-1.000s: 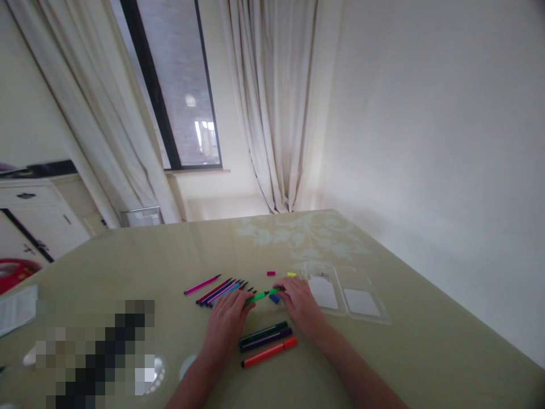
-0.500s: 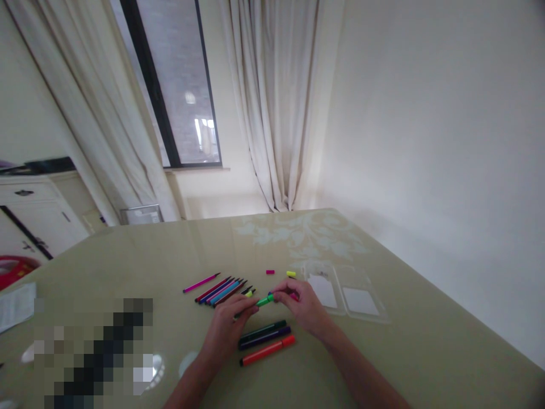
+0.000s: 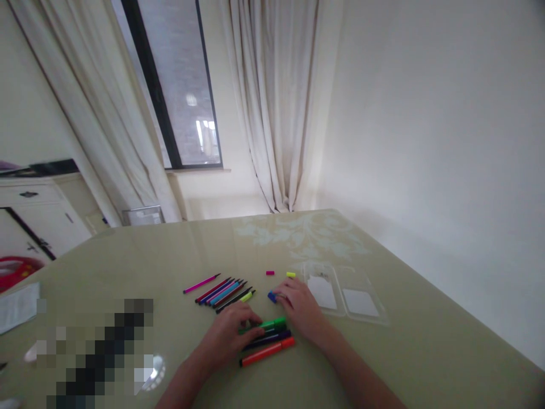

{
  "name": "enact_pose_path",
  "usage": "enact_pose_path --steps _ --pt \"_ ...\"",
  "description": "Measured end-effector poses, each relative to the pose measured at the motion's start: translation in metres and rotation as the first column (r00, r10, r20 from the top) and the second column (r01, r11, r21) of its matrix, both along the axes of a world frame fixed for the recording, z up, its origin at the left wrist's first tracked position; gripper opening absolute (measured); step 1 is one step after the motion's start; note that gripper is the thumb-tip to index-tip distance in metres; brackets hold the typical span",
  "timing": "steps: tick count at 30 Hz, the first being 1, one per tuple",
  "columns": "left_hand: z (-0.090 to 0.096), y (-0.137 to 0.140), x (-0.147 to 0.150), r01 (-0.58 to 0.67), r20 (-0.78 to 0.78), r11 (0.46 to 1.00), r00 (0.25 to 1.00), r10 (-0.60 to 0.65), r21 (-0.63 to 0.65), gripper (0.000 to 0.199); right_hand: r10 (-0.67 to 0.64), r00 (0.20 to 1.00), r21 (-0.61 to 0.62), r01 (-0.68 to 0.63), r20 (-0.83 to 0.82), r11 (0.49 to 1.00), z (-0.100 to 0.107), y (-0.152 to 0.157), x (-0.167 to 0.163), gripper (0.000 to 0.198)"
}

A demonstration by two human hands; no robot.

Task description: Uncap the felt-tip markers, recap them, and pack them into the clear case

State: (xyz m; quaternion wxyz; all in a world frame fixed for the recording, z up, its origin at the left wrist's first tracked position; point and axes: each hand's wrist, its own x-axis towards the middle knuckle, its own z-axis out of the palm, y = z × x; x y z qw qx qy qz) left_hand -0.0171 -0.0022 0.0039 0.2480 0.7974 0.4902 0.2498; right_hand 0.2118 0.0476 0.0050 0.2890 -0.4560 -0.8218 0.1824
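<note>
My left hand (image 3: pixel 233 331) is closed on a green marker (image 3: pixel 273 324), with its cap on, low over the table beside other capped markers. Just below it lie a dark navy marker (image 3: pixel 272 339) and an orange-red marker (image 3: pixel 267 353). A third dark marker is mostly covered by the green one. My right hand (image 3: pixel 300 305) has its fingertips on a blue marker cap (image 3: pixel 272 296) at table height. Beyond my left hand a row of uncapped felt-tip pens (image 3: pixel 225 291) lies slanted, with a magenta pen (image 3: pixel 201 283) apart at its left.
A loose magenta cap (image 3: pixel 269 273) and a yellow cap (image 3: pixel 290 275) lie beyond my right hand. To the right, a clear plastic case (image 3: pixel 340 289) lies opened flat with white card inside. Paper (image 3: pixel 19 307) rests at the table's left edge.
My left hand has brought the green marker down and toward me, next to the dark markers. My right hand has let go of it and is now at the blue cap.
</note>
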Motion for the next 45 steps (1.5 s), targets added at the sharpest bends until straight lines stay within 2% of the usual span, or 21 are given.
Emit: enact_pose_path --steps 2,5,8,10,13,15,16,20,24,27,30,32,36,39,45 --pt "-0.001 -0.001 0.002 0.004 -0.013 1.000 1.000 -0.004 0.002 0.017 -0.008 0.995 0.007 0.008 0.099 1.000 -0.002 -0.001 -0.001 0.020" --pt "-0.001 0.000 0.004 -0.005 -0.023 1.000 1.000 0.006 0.020 0.021 -0.054 0.986 0.037 0.048 0.160 0.998 -0.004 0.000 -0.001 0.018" --pt "-0.003 0.006 -0.003 -0.114 -0.025 0.990 0.993 0.116 0.078 0.030 -0.114 0.976 0.084 0.099 0.187 0.992 -0.006 0.002 0.001 0.017" --pt "-0.006 0.012 -0.013 -0.272 -0.022 0.952 0.960 0.278 0.143 0.031 -0.139 0.969 0.092 0.122 0.206 0.988 -0.007 0.002 0.001 0.014" --pt "-0.011 0.020 -0.031 -0.488 -0.055 0.842 0.857 0.512 0.230 0.026 -0.156 0.963 0.083 0.141 0.222 0.987 -0.006 0.002 0.000 0.010" --pt "-0.015 0.022 -0.039 -0.541 -0.139 0.800 0.799 0.586 0.259 0.026 -0.159 0.961 0.070 0.147 0.226 0.987 -0.006 0.002 0.000 0.008" --pt "-0.016 0.023 -0.042 -0.544 -0.191 0.796 0.780 0.596 0.263 0.026 -0.163 0.960 0.062 0.153 0.226 0.986 -0.006 0.002 -0.001 0.008" --pt "-0.017 0.022 -0.044 -0.522 -0.312 0.811 0.749 0.585 0.266 0.028 -0.164 0.977 0.029 0.162 0.134 0.986 -0.006 0.004 -0.001 0.010" --pt "-0.018 0.022 -0.045 -0.511 -0.335 0.818 0.746 0.575 0.265 0.025 -0.086 0.985 -0.058 0.079 -0.149 0.995 -0.006 0.004 0.001 0.018" --pt "-0.020 0.023 -0.048 -0.500 -0.320 0.824 0.761 0.565 0.265 0.021 -0.043 0.959 -0.095 0.017 -0.281 0.995 -0.006 0.004 0.001 0.017" --pt "-0.019 0.024 -0.046 -0.516 -0.226 0.803 0.780 0.584 0.298 0.020 -0.017 0.936 -0.102 -0.020 -0.352 0.995 -0.006 0.003 0.001 0.016" --pt "-0.016 0.024 -0.040 -0.510 -0.106 0.806 0.822 0.560 0.299 0.021 -0.012 0.921 -0.091 -0.025 -0.388 0.996 -0.005 0.003 0.001 0.017" --pt "-0.008 0.020 -0.021 -0.376 0.104 0.915 0.926 0.364 0.149 0.026 0.005 0.915 -0.054 -0.030 -0.404 0.998 0.001 0.001 0.000 0.018" --pt "-0.005 0.017 -0.009 -0.295 0.137 0.951 0.950 0.282 0.088 0.024 0.007 0.916 -0.047 -0.028 -0.401 0.998 0.005 0.000 0.000 0.018" --pt "-0.006 0.014 -0.006 -0.284 0.146 0.954 0.952 0.269 0.095 0.021 0.008 0.901 -0.055 -0.035 -0.433 0.998 0.006 0.000 0.000 0.021"
